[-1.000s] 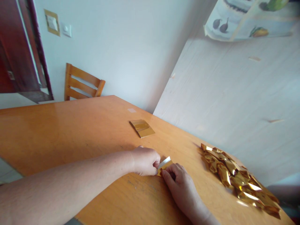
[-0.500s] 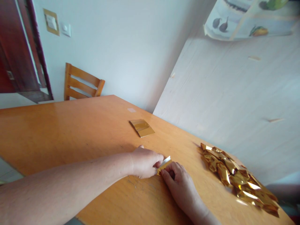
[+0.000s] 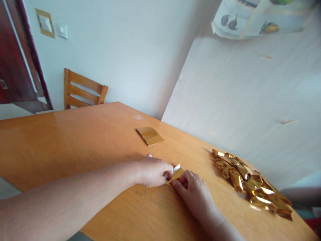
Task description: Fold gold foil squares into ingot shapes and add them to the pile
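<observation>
A small sheet of gold foil paper (image 3: pixel 178 173) with a white edge turned up lies on the table between my hands. My left hand (image 3: pixel 156 171) has its fingers curled down and closed on the sheet's left side. From the right, my right hand (image 3: pixel 192 187) pinches the near edge with thumb and fingers. Most of the sheet is hidden under the fingers. Beyond the left hand lies a flat stack of square gold sheets (image 3: pixel 149 136).
A pile of shiny folded gold foil pieces (image 3: pixel 250 182) spreads along the right side of the wooden table (image 3: pixel 75 140). A wooden chair (image 3: pixel 84 88) stands at the far edge. The wall (image 3: pixel 225 100) borders the table on the right.
My hands have drawn slightly apart, and more of the gold sheet shows between them. The whole view has shifted a little, so the surroundings sit farther left.
</observation>
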`<state>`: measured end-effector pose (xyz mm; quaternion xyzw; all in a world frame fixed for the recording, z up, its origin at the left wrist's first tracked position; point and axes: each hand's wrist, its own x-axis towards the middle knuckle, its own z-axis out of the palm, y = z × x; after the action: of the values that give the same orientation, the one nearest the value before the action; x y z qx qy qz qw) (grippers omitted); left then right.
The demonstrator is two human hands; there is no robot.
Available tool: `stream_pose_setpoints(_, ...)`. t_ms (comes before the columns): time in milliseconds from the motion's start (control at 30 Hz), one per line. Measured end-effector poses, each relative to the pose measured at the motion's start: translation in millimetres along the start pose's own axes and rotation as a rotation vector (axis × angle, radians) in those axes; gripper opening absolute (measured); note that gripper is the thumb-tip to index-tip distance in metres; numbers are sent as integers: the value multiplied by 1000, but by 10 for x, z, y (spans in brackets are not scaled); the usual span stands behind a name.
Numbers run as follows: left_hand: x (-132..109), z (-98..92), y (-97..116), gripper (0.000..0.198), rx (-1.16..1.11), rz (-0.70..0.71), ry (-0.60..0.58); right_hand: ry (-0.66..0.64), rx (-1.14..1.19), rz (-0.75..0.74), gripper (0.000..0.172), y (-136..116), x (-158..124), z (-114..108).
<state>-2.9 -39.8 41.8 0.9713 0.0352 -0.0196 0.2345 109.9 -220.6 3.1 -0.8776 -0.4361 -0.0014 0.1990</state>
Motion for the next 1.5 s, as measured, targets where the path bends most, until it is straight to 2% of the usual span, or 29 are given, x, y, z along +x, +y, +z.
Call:
stream_pose_setpoints(233,2,3,-11,15,-20,-9,-2,-5,-47,27,26,96,-22,-95)
stream_pose_setpoints(400,1,-3,-3,18,-1,-4,-4,13,29,9,18,167,-85,-123)
stream_pose_setpoints(533,-10,-25,5,16,-4,16,-18,63,64,-114,19,65,-176,-157)
stream_pose_setpoints(633,-11,-24,1,15,-10,22,-15,1,28,-302,21,-91,-257,-188)
stream_pose_setpoints(767,-8,-13,-5,15,-14,8,2,-65,-116,-389,26,-251,-320,-190)
stream_pose_setpoints(933,-14,-14,28,19,-17,-7,7,-61,-258,-403,21,-331,-331,-176)
stream_pose_setpoints(1033,-5,17,59,12,-15,-37,50,-68,-262,-405,20,-339,-331,-194)
stream_pose_setpoints(1200,38,108,66,17,-20,-81,117,-89,-240,-391,21,-306,-333,-218)
stream_pose_setpoints(1500,68,51,70,12,-32,-106,54,-117,-202,-376,20,-293,-337,-232)
